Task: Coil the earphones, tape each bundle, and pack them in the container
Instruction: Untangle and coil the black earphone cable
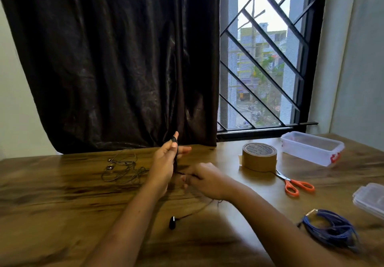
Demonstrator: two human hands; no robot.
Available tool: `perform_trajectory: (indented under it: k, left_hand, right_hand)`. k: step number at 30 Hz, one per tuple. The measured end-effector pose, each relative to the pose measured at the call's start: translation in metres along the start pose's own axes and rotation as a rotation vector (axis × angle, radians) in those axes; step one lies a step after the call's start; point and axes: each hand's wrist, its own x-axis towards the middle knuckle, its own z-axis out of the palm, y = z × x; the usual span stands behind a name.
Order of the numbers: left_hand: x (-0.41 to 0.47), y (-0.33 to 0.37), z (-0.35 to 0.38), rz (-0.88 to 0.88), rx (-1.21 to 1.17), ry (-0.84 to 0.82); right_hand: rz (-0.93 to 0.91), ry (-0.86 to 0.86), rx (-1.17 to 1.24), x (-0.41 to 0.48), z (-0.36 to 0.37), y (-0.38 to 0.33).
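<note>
Tape roll [259,157] sits between container [311,148] and scissors [295,183].

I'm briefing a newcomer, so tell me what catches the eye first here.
Mid-table, the left hand stands raised with the black earphones wound round its fingers while the right hand pinches the cord. Right of them sit a brown tape roll and orange-handled scissors, with a blue cord bundle nearer.

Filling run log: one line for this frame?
step: coiling | left hand: holds black earphone cable coil | right hand: pinches cable | earbud: on table | tape roll: untouched | container: open
</note>
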Motion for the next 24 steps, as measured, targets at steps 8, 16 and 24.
perform_trajectory:
  k: [8,16,24]
  left_hand:
    - [-0.009,-0.004,-0.004,-0.243,0.191,-0.473]
    - [-0.018,0.013,0.011,-0.338,-0.422,-0.489]
    - [-0.010,0.013,0.015,-0.162,-0.630,-0.136]
  right_hand:
    - [-0.117,0.456,0.084,-0.013,-0.036,0.012]
    - [0.018,0.662,0.246,-0.010,-0.029,0.023]
    - [0.075,0.353,0.150,0.006,0.009,0.020]
